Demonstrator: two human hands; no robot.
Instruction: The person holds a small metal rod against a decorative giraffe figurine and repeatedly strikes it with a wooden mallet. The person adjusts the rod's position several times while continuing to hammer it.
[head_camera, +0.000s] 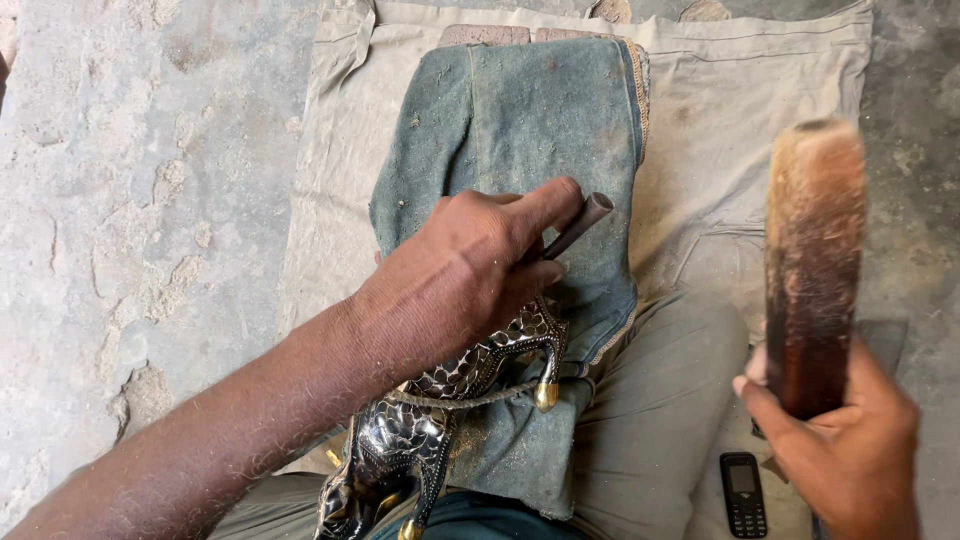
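Note:
My left hand (470, 270) is closed around a dark metal punch (580, 225), whose blunt top sticks out up and to the right. Under that hand lies a shiny engraved metal animal figure (440, 400) with brass-tipped legs, resting on a blue-green cloth (520, 130) over my lap. My right hand (850, 440) grips a thick wooden mallet (812, 260), raised upright at the right and apart from the punch.
A beige cloth sheet (740, 90) covers the ground under the work. A small black keypad phone (743, 493) lies on it near my right hand. Rough concrete floor (140, 200) spreads to the left. My grey-trousered leg (650, 400) is beside the figure.

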